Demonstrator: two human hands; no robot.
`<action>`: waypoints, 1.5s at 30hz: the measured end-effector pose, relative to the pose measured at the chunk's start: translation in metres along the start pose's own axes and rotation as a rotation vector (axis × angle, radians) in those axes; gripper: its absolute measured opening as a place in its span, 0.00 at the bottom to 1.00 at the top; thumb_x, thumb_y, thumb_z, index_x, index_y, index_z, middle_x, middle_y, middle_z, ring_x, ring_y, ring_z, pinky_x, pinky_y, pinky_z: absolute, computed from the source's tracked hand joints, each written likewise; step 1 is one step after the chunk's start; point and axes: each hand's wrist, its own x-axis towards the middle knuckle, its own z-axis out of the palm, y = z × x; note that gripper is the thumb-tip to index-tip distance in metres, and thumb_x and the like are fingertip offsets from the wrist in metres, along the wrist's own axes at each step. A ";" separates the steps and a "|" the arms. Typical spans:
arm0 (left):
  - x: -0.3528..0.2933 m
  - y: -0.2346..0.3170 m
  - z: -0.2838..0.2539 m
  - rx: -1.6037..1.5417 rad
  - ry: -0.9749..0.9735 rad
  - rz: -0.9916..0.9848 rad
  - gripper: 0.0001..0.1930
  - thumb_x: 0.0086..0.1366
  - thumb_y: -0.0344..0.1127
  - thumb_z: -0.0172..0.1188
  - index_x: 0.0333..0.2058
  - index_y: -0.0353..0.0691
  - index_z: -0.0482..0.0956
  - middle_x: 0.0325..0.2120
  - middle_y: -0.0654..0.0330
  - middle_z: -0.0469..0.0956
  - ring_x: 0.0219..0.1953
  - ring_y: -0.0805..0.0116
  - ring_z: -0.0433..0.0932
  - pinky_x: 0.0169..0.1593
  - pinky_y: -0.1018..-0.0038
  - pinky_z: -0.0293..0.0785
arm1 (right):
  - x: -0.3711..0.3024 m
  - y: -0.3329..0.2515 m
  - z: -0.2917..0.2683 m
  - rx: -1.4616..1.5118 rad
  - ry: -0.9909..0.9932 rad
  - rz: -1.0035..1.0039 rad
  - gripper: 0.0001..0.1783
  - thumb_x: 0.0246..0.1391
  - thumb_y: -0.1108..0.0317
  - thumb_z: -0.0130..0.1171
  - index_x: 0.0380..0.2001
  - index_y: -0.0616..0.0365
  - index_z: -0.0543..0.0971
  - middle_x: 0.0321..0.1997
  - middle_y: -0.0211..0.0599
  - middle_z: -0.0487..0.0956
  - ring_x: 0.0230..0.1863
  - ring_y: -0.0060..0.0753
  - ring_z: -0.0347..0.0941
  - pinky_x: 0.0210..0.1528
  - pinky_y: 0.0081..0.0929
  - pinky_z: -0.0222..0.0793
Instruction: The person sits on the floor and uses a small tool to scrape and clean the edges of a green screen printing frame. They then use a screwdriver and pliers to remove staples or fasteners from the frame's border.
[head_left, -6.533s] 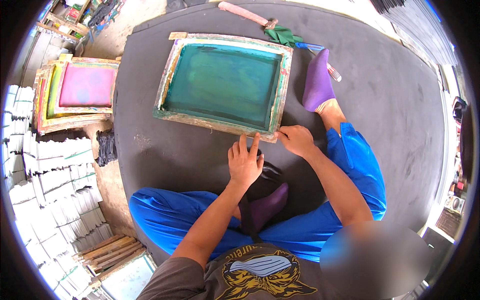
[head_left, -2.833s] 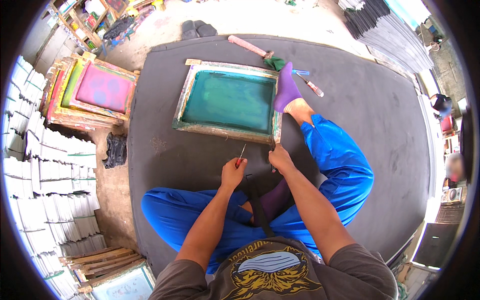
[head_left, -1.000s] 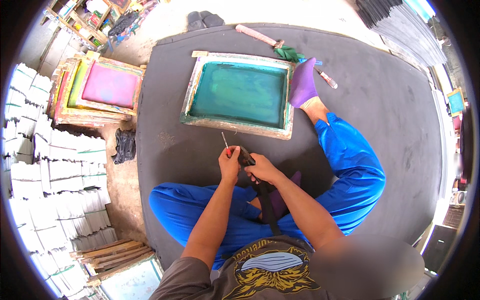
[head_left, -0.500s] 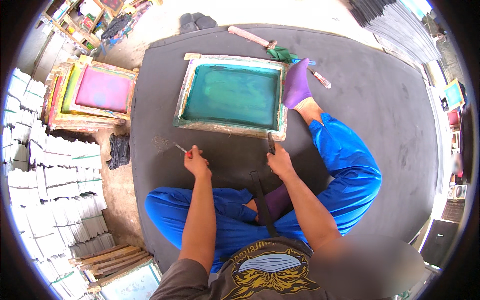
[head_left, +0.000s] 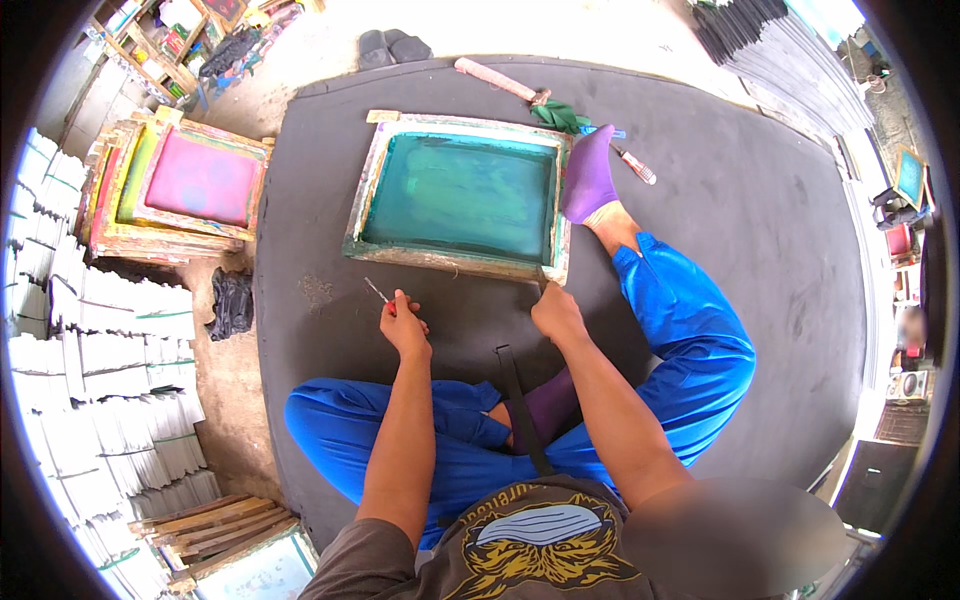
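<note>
In front of me lies a wooden screen-printing frame (head_left: 455, 268) with a green-stained mesh (head_left: 460, 195). My left hand (head_left: 405, 325) is closed around a red-handled tool with a thin metal shaft (head_left: 375, 288), its tip pointing up and left, apart from the frame. Close against the frame's near right corner, my right hand (head_left: 558, 315) grips a dark slim tool (head_left: 544, 279); most of it hides in the fingers, so its kind cannot be made out. My foot in a purple sock (head_left: 590, 175) rests against the frame's right side.
Beyond the frame lie a pink-handled tool (head_left: 493, 78), a green cloth (head_left: 560, 117) and a small cutter-like tool (head_left: 638, 167). More printing frames (head_left: 200, 180) are stacked at the left, above white paper bundles (head_left: 140, 370). Small debris (head_left: 316, 292) dots the dark mat (head_left: 740, 260).
My left hand has shifted slightly right, with the red-handled tool tilted more upright. My right hand has moved a little toward the frame's corner, covering more of the dark tool.
</note>
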 end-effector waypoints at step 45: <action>0.031 0.007 -0.028 -0.065 0.083 0.063 0.10 0.65 0.37 0.70 0.37 0.38 0.80 0.30 0.58 0.81 0.13 0.75 0.66 0.16 0.76 0.61 | -0.007 0.001 0.046 0.591 -0.250 -0.061 0.13 0.68 0.63 0.56 0.49 0.60 0.75 0.32 0.37 0.81 0.29 0.28 0.81 0.23 0.31 0.74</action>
